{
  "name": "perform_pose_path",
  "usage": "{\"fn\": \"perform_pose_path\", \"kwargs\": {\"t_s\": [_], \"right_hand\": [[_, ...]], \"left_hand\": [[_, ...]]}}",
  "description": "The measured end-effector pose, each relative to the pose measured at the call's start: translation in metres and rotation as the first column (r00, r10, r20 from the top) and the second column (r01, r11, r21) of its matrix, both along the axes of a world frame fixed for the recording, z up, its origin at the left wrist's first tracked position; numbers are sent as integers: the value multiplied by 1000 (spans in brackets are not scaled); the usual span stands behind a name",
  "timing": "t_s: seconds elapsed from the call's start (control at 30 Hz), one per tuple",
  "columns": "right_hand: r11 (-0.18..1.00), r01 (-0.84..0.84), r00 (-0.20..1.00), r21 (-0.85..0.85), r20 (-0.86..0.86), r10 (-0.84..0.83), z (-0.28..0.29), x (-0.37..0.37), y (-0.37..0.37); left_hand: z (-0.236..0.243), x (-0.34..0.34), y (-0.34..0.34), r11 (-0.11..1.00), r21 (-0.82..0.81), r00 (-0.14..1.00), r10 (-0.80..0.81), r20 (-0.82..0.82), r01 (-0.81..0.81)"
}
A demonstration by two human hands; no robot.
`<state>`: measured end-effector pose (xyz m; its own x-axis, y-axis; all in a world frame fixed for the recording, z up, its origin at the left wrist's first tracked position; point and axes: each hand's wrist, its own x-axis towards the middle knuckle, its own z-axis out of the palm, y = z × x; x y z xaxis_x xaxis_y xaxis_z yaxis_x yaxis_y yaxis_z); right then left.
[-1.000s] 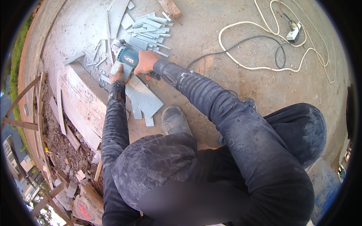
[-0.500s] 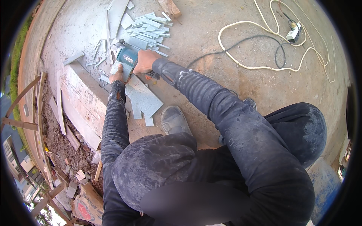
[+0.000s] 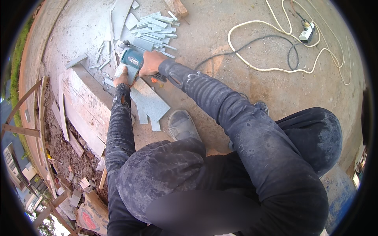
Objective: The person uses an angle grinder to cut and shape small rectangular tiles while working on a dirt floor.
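While squatting over the concrete floor (image 3: pixel 212 90), gripping a blue-green grinder (image 3: pixel 132 59) in the right hand (image 3: pixel 152 64), with fingers closed around its body. Reaching out with the left hand (image 3: pixel 121 77) too, just beside the right one, with the thumb lying on a small pale piece of stone (image 3: pixel 119 70). Cannot tell a pinch from a push there, with most of the left fingers hidden. Pointing the grinder off to the left, with its grey head (image 3: pixel 121 44) a little past the left thumb.

Looks like a cutting or trimming step, going by the many thin strips (image 3: pixel 153 31) lying past the right hand and the little bits (image 3: pixel 104 49) out past the left hand. Cannot see the blade well, nor tell spinning from stopped. Nearer than both hands, on the floor, see a big flat stone (image 3: pixel 152 104) lying partly over narrower pieces (image 3: pixel 156 125). Far to the right of the hands, see a black cord (image 3: pixel 254 39) going to a socket box (image 3: pixel 307 33).

For the next move, needing a steady right hand, a firm hold on the small piece, and a left thumb well away from the blade. Needing care with the cord too, to stop any tug.
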<state>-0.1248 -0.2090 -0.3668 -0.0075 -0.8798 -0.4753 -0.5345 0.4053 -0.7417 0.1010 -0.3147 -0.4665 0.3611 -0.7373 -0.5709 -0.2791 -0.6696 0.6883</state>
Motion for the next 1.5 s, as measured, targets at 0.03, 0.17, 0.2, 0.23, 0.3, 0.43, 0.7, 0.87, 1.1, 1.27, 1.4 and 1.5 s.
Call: {"fn": "perform_pose_path", "kwargs": {"t_s": [0.03,0.17,0.2,0.23,0.3,0.43,0.7,0.87,1.1,1.27,1.4,1.5], "right_hand": [[1000,4,1000,-4,2,-4,1,0,1],[1000,-1,1000,-4,13,1,7,0,4],[1000,-2,1000,6,13,2,6,-2,5],[1000,-2,1000,11,10,1,5,-3,6],[1000,-4,1000,16,8,4,4,-3,6],[1000,-8,1000,-3,7,8,4,-3,7],[1000,-23,1000,2,8,23,-1,-4,6],[1000,-20,1000,-18,-5,20,-8,-5,6],[999,-25,1000,-32,-4,25,-8,-4,8],[999,-32,999,-19,-7,32,-6,-6,11],[999,-50,999,4,3,50,-4,-6,11],[999,-45,999,-2,-3,45,-5,-7,13]], "left_hand": [[-1,2,-1,1000,2,1000,-5,1,5],[-6,12,-7,1000,-22,1000,7,-20,-8],[-8,9,-5,999,-21,999,30,-37,-31],[-9,6,-4,998,-20,997,54,-53,-55],[-8,5,-4,999,-1,998,42,-47,-42],[-8,6,-5,998,-1,996,69,-61,-69],[-2,0,0,1000,6,999,0,-38,0],[-3,0,0,1000,2,999,-2,-35,2],[-4,4,-4,1000,1,1000,23,-16,-23],[-2,1,1,999,-21,999,26,-30,-27],[-3,3,0,999,-39,999,14,-34,-15],[-3,1,1,999,-31,999,7,-42,-9]]}}
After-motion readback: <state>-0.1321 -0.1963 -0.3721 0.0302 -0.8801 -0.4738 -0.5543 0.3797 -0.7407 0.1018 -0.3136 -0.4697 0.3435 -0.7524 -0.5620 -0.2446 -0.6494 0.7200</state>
